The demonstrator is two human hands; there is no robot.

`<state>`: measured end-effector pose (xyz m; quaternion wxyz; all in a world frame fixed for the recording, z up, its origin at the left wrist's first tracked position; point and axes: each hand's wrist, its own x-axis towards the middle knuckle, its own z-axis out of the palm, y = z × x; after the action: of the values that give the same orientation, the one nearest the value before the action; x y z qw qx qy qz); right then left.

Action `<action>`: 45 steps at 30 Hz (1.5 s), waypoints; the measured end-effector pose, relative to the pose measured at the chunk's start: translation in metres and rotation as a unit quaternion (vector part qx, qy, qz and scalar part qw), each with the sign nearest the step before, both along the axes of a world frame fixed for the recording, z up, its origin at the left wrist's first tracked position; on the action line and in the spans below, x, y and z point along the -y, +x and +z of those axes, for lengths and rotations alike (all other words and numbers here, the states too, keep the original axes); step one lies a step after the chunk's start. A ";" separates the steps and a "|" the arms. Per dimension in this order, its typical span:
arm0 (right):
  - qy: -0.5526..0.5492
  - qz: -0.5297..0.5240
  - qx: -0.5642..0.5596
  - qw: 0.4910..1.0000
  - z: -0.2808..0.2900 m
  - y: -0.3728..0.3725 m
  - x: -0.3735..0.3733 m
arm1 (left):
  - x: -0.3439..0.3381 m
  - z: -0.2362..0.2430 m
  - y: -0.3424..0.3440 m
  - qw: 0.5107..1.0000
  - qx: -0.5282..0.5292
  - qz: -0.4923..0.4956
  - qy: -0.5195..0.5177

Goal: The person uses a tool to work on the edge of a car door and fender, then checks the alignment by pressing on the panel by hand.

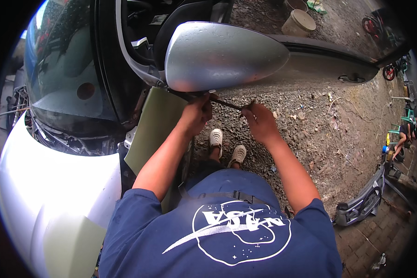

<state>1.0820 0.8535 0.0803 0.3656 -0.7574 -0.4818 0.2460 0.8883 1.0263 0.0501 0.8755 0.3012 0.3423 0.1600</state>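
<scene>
A thin dark bar (pixel 228 104) spans the gap between my two hands, just below the silver side mirror (pixel 220 58) of a car. My left hand (pixel 198 114) is closed around its left end, close to the top edge of an olive-green fender panel (pixel 158 123). The fingers of my right hand (pixel 263 124) pinch the other end, over the gravel. Whether the bar's left end touches the car is hidden behind my left fingers and the mirror.
The car door (pixel 310 65) stands open beyond the mirror. A silver hood (pixel 65 180) and the windshield (pixel 65 78) are at left. A detached bumper (pixel 363 199) lies on the right. A bucket (pixel 299 23) stands at the back; another person (pixel 405 136) is far right.
</scene>
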 end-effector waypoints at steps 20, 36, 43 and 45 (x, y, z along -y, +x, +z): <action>-0.054 -0.046 -0.104 0.992 -0.002 0.001 -0.005 | -0.002 0.011 0.007 0.999 0.012 0.034 -0.011; -0.046 0.013 0.022 0.999 0.005 0.004 -0.007 | -0.003 0.004 0.000 1.000 0.000 0.022 -0.011; -0.103 -0.170 -0.368 0.908 -0.004 0.001 -0.008 | -0.005 0.008 0.003 1.000 0.006 0.025 -0.006; 0.002 -0.146 -0.051 0.988 0.004 -0.013 -0.001 | -0.006 0.005 0.000 1.000 0.002 0.019 0.001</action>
<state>1.0687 0.8541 0.0842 0.4229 -0.8053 -0.3475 0.2279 0.8881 1.0322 0.0548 0.8727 0.2953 0.3458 0.1778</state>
